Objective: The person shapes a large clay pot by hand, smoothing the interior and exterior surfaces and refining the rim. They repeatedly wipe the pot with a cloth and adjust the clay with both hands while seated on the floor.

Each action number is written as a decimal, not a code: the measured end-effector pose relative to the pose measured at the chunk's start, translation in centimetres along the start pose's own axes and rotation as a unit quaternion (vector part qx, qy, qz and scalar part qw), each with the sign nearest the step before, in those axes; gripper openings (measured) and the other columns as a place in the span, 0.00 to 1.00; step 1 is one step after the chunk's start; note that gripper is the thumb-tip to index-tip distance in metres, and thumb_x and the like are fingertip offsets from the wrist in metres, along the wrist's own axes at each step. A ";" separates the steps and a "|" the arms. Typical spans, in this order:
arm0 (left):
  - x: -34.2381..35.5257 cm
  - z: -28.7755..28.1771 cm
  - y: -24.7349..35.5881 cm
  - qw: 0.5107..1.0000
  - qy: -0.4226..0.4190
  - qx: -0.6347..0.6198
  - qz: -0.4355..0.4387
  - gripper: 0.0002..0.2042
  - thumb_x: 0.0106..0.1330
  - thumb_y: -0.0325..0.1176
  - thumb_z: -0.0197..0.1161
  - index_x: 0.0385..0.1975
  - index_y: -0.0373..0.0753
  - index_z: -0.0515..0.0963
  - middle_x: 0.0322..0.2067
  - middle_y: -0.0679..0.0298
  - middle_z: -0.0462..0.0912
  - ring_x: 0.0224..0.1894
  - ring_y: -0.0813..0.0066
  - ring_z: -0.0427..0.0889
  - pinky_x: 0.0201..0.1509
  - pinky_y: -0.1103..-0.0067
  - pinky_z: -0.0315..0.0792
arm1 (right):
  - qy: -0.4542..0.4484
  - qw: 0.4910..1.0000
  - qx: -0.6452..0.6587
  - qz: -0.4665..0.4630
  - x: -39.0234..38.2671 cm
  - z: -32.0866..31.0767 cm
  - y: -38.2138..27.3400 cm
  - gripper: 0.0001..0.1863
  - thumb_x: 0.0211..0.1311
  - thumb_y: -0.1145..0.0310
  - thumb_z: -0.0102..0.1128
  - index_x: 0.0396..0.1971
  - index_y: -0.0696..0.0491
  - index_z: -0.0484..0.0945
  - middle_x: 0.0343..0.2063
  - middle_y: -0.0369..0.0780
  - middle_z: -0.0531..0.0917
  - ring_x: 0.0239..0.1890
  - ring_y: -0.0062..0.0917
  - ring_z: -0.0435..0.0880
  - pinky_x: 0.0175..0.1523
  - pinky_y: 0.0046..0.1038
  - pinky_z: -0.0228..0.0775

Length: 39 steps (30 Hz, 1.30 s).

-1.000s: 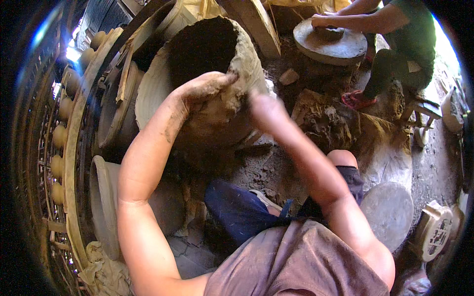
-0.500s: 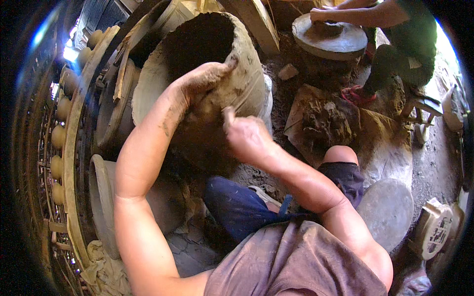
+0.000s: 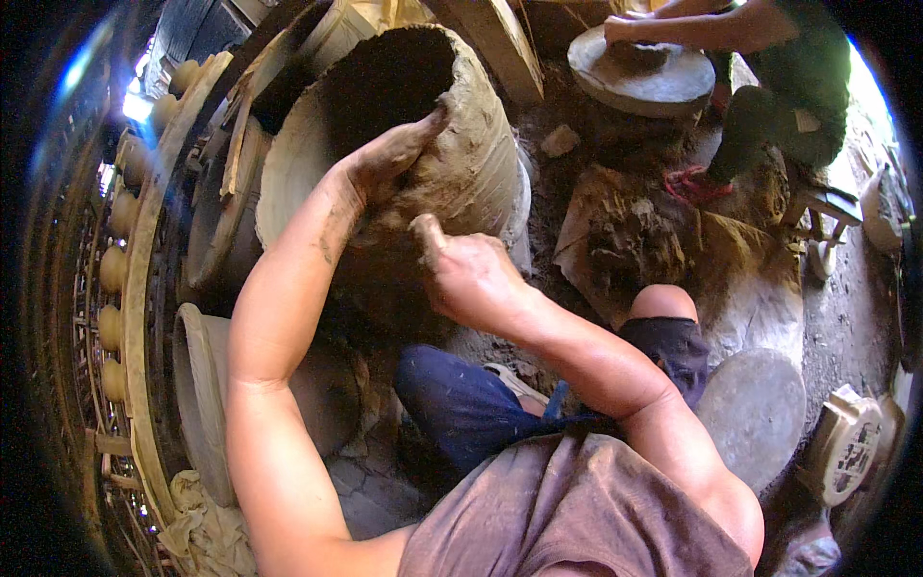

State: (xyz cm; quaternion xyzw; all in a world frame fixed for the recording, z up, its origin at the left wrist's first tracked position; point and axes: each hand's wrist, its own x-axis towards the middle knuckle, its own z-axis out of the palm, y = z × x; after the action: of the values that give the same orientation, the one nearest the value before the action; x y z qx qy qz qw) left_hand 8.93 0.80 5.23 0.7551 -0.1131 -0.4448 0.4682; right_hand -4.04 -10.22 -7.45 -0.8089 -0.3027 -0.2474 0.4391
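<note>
In front of me stands a large clay pot (image 3: 466, 144), its wide mouth dark inside and its outer wall rough and streaked with wet clay. My left hand (image 3: 399, 154), smeared with clay, lies against the pot's near rim with its fingers stretched out flat. Lower down, my right hand (image 3: 471, 274) is beside the outer wall. Its fingers are curled in and its thumb points up toward the clay. Whatever the right hand may grip is hidden by the fingers.
At the left, several small round pots (image 3: 112, 269) line a wooden rack (image 3: 139, 317). Another large vessel (image 3: 197, 385) leans below. A round grey disc (image 3: 755, 413) lies at the right. Farther off, a co-worker's hands (image 3: 625, 29) work over a round slab (image 3: 687, 91).
My right hand has moved a little left along the pot's outer wall. My left hand has shifted slightly left at the rim, its fingers a bit more extended.
</note>
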 end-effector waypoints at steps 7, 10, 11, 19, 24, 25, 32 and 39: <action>-1.2 0.1 -0.3 1.000 0.008 0.020 -0.012 0.22 0.67 0.46 0.56 0.49 0.33 0.75 0.47 0.60 0.80 0.47 0.74 0.79 0.55 0.75 0.72 | 0.009 0.970 -0.141 0.200 2.5 -3.5 8.9 0.14 0.58 0.71 0.47 0.41 0.63 0.72 0.17 0.48 0.80 0.22 0.38 0.83 0.25 0.38 0.75; 0.8 0.5 -0.3 0.999 0.034 -0.027 0.004 0.24 0.66 0.51 0.56 0.45 0.33 0.77 0.41 0.61 0.82 0.41 0.75 0.81 0.48 0.77 0.75 | -0.054 0.974 -0.187 0.116 0.4 -0.1 2.5 0.21 0.50 0.75 0.52 0.42 0.73 0.66 0.16 0.48 0.80 0.20 0.37 0.83 0.25 0.37 0.75; 1.1 0.5 -0.3 0.999 0.036 -0.041 0.000 0.25 0.66 0.53 0.55 0.45 0.33 0.77 0.39 0.61 0.82 0.39 0.74 0.81 0.47 0.78 0.76 | -0.070 0.986 -0.132 0.075 -0.1 0.5 0.5 0.22 0.50 0.75 0.51 0.45 0.71 0.65 0.14 0.46 0.79 0.18 0.37 0.82 0.24 0.38 0.75; -1.3 -0.6 -0.4 0.998 -0.017 0.048 -0.019 0.18 0.70 0.40 0.53 0.50 0.33 0.75 0.47 0.61 0.80 0.49 0.75 0.77 0.58 0.77 0.69 | -0.010 0.948 -0.161 0.274 3.4 -5.0 9.1 0.18 0.50 0.73 0.56 0.44 0.51 0.74 0.25 0.51 0.82 0.30 0.48 0.82 0.32 0.45 0.74; 1.3 0.7 -0.6 0.997 -0.007 -0.066 0.034 0.29 0.63 0.56 0.57 0.48 0.33 0.76 0.42 0.59 0.82 0.43 0.73 0.79 0.52 0.78 0.73 | -0.043 0.988 -0.125 0.074 0.1 0.7 0.9 0.24 0.48 0.76 0.54 0.47 0.71 0.64 0.15 0.44 0.80 0.19 0.37 0.82 0.25 0.40 0.74; 1.5 0.8 -0.6 0.988 -0.012 -0.153 0.011 0.29 0.64 0.56 0.56 0.50 0.33 0.75 0.45 0.59 0.81 0.46 0.72 0.78 0.56 0.77 0.70 | -0.009 0.999 -0.045 -0.018 0.0 1.0 -0.1 0.26 0.47 0.77 0.54 0.48 0.70 0.64 0.16 0.46 0.80 0.21 0.38 0.83 0.25 0.41 0.74; -0.4 -0.9 -0.4 0.997 -0.079 -0.010 -0.003 0.17 0.67 0.38 0.55 0.50 0.34 0.75 0.48 0.61 0.80 0.48 0.73 0.78 0.58 0.76 0.70 | 0.016 0.958 -0.184 0.221 3.7 -4.6 9.2 0.13 0.53 0.69 0.55 0.39 0.57 0.73 0.24 0.50 0.82 0.29 0.43 0.84 0.32 0.42 0.77; 1.7 -0.1 0.3 0.970 0.017 -0.225 -0.091 0.22 0.69 0.49 0.51 0.51 0.37 0.75 0.46 0.60 0.81 0.46 0.71 0.79 0.55 0.72 0.70 | -0.029 0.999 -0.019 0.017 0.5 0.5 -0.2 0.24 0.50 0.75 0.52 0.50 0.66 0.64 0.19 0.47 0.81 0.22 0.41 0.82 0.27 0.41 0.74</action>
State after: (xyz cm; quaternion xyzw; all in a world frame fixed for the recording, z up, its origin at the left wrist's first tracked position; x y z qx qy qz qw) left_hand 10.02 -0.30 4.49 0.6454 0.0671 -0.4863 0.5852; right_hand -3.78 -9.56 -7.23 -0.8290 -0.2965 -0.2225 0.4187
